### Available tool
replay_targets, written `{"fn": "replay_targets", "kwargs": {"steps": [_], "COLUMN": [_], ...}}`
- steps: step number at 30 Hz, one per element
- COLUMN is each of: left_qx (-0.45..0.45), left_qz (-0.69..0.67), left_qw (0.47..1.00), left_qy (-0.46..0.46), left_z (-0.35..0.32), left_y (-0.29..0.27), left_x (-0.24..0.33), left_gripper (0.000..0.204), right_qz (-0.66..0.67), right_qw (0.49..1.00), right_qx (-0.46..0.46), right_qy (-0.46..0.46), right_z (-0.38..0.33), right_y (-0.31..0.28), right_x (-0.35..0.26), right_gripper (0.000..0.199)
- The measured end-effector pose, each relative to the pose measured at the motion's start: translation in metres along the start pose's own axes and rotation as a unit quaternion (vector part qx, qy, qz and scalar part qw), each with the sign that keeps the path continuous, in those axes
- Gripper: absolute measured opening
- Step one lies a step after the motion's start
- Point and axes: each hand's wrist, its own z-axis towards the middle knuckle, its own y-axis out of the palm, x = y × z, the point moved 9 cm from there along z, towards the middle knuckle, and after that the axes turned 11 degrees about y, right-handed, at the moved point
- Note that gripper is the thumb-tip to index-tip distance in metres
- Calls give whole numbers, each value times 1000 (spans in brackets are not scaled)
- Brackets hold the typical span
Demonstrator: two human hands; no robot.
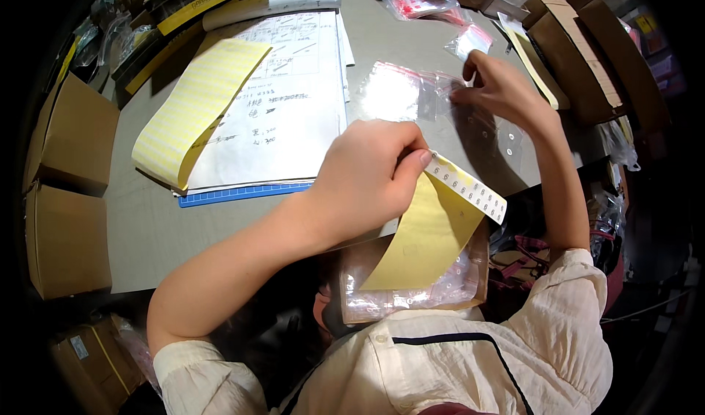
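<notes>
We see a grey worktop (147, 242) across the frame, papers (290, 125) at upper left. Right of centre, a yellow-backed label sheet (435, 228) hangs pinched in the left hand (373, 171). Above, clear bags (393, 96) lie at the right hand (505, 85); we cannot tell whether it grips one.

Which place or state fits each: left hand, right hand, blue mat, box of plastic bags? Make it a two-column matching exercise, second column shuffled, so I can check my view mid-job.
Column one
1. Left hand
2. Right hand
3. Blue mat
4. Box of plastic bags

Column two
A. Right in front of the torso
B. Pinching the label sheet
C. Under the papers
D. By clear packets on the table

Pairs: 1-B, 2-D, 3-C, 4-A
</notes>
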Motion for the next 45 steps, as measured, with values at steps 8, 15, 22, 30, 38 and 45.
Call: {"fn": "replay_targets", "kwargs": {"steps": [8, 15, 22, 30, 38, 45], "left_qx": [-8, -23, -45, -31, -11, -41], "left_qz": [12, -42, -33, -30, 37, 154], "left_qw": [999, 993, 993, 995, 998, 987], "left_qy": [-52, -105, -108, -94, -59, 33], "left_z": [3, 3, 2, 4, 3, 3], "left_y": [-6, 0, 3, -2, -4, -2], "left_x": [-8, -15, -16, -15, -13, 2], "left_gripper": [20, 23, 23, 24, 45, 18], "right_qz": [233, 107, 185, 430, 437, 399], "right_qw": [954, 940, 924, 900, 882, 914], "right_qx": [16, 190, 187, -38, -32, -63], "right_qy": [-187, -262, -277, -67, -174, -42], "right_z": [-88, -130, -131, -27, -74, -3], "right_y": [-17, -11, -13, 8, 21, 15], "right_x": [-61, -87, -81, -1, -63, 9], "right_gripper": [25, 26, 20, 14, 11, 16]}}
